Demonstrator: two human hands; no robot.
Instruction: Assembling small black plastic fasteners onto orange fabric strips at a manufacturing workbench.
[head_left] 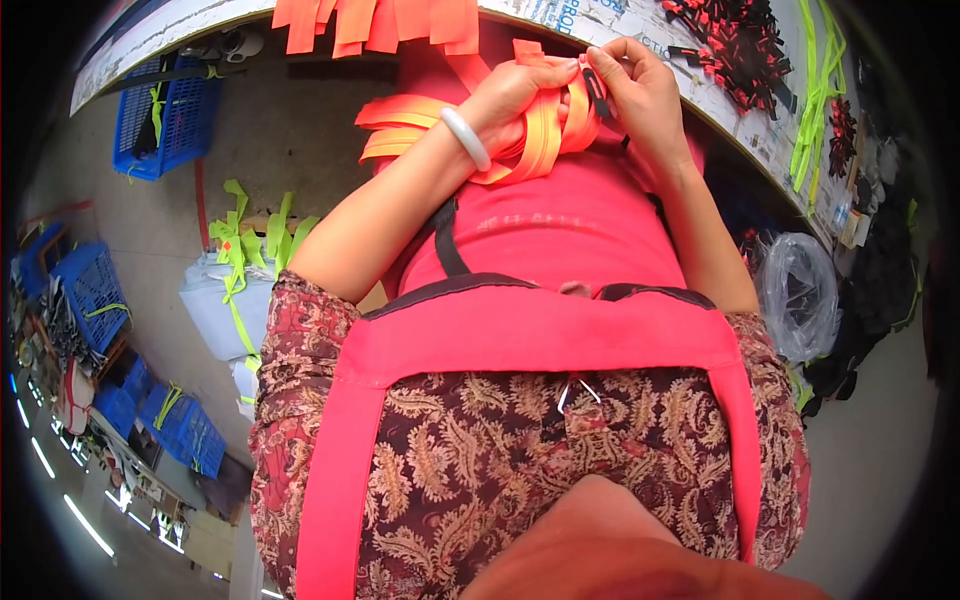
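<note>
My left hand (512, 98), with a pale bangle at its wrist, is closed around bright orange zipper tape (540, 142). The tape hangs in loops below and to the left of the fingers, over my red apron (570, 225). My right hand (645, 95) pinches an orange zipper slider with a black pull (597, 90) at the tape's end. Both hands' fingertips meet close together in front of the table edge. The slider's body is partly hidden by the fingers.
More orange strips (380, 22) hang over the edge of the white table (540, 15). A pile of black-and-orange zipper pulls (735, 45) and yellow-green strips (818, 100) lie at its right. Blue crates (190, 115) and a tied pale bundle (215, 305) stand left; a clear plastic bag (798, 295) hangs right.
</note>
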